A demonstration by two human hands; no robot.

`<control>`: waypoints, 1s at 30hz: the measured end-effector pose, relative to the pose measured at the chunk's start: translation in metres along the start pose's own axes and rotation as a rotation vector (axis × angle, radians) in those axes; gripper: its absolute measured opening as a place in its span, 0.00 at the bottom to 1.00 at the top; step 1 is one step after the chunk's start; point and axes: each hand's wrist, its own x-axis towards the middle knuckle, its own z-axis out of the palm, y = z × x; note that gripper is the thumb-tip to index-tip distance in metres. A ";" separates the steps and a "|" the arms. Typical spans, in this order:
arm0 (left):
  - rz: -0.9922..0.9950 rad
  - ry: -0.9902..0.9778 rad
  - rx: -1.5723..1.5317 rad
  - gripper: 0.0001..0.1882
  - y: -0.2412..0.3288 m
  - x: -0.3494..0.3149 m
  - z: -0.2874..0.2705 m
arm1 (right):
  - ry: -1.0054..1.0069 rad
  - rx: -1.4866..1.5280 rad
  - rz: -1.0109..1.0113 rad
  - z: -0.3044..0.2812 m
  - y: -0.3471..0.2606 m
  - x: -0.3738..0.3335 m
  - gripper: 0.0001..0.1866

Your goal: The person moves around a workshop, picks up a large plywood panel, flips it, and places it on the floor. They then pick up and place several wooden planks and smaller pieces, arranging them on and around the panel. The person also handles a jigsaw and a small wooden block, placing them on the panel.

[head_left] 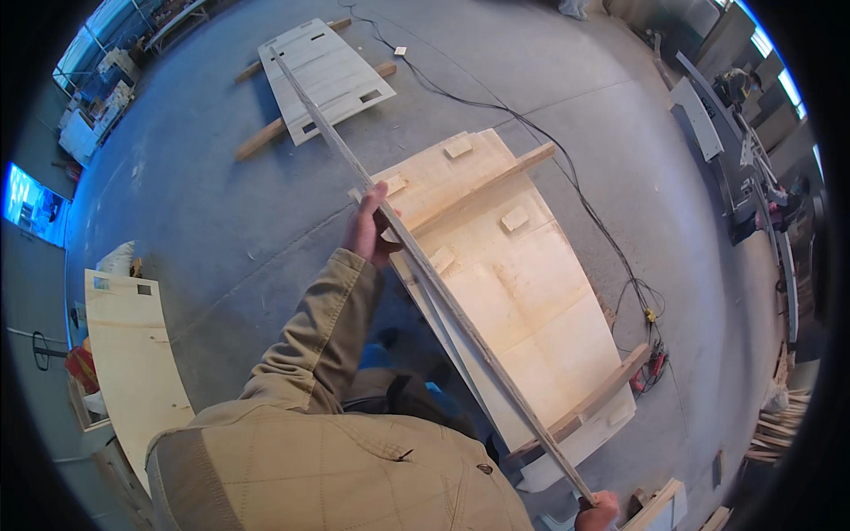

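A long, thin wooden board, seen along its narrow edge, runs slantwise from the far left down to the near right. My left hand is closed around it near the middle, thumb on top. At the near end, low on the right, my right hand grips the same board; part of that hand is cut off by the picture's edge. Beneath and beyond it lies a pale plywood panel with small wooden blocks on it. Two timber bars cross by that panel.
Another pale panel with cut-outs rests on timber bars farther off. A tall panel leans at the left. Black cable trails across the concrete floor to a red tool. People and metal frames stand far right.
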 end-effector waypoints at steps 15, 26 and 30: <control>0.122 0.147 0.121 0.27 0.191 -0.012 -0.242 | -0.231 -0.001 -0.052 -0.035 -0.263 -0.080 0.08; 0.158 0.240 0.077 0.29 0.229 -0.047 -0.390 | -0.247 -0.068 -0.069 -0.005 -0.356 -0.151 0.13; 0.115 0.284 0.109 0.33 0.235 -0.049 -0.441 | -0.355 -0.149 -0.137 -0.004 -0.389 -0.170 0.16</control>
